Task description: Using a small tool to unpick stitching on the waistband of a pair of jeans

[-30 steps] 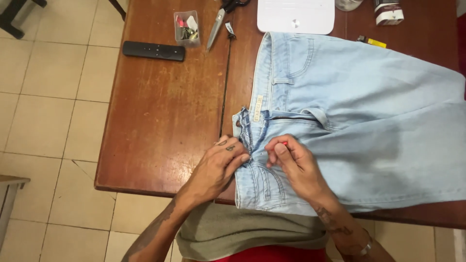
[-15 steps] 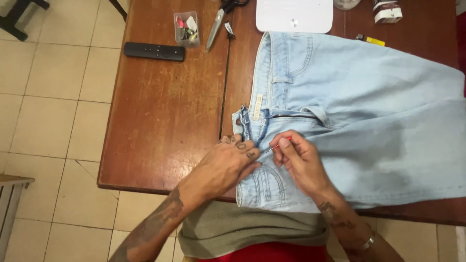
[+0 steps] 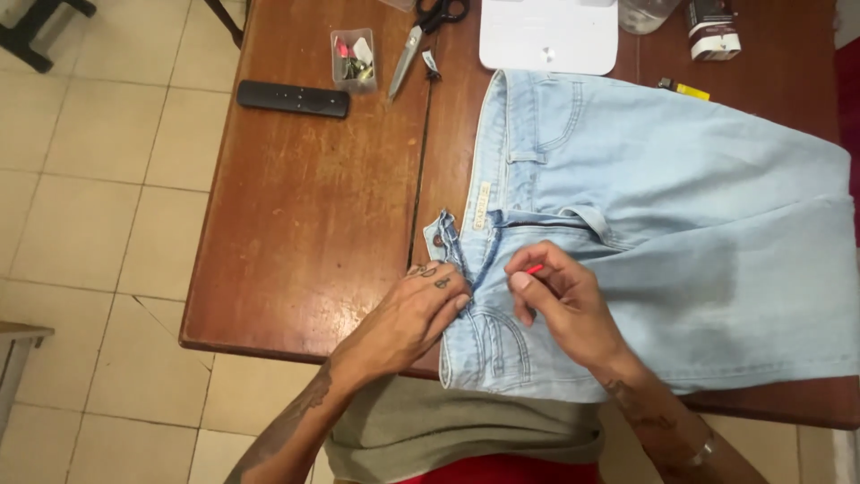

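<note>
Head view looked down on a brown wooden surface [image 3: 305, 224] with light blue jeans [image 3: 681, 233] spread across its right half, waistband toward the left, fly open. My left hand [image 3: 414, 314] lay flat on the jeans at the fly edge, fingers [image 3: 452, 300] pressing the denim near the button tab [image 3: 441, 235], not clenched around anything. My right hand [image 3: 564, 300] sat just right of the fly, fingers pinched on a small red tool [image 3: 534, 268]; only its tip showed, so I could not tell what kind it was. Both hands were close together, the fly seam between them.

Farther up the surface, well apart from my hands: black remote [image 3: 293, 98], small clear plastic box [image 3: 353, 59] with bits inside, scissors [image 3: 423, 36] lying slanted just right of the box, white flat board [image 3: 548, 36] touching the jeans' upper edge, yellow lighter [image 3: 685, 89] just beside the jeans, a dark jar [image 3: 712, 29] and a clear container [image 3: 645, 12] at the top edge. Nothing lay between my hands and the fly. Tiled floor [image 3: 81, 206] showed to the left. My right wrist covered part of the lower jeans leg.
</note>
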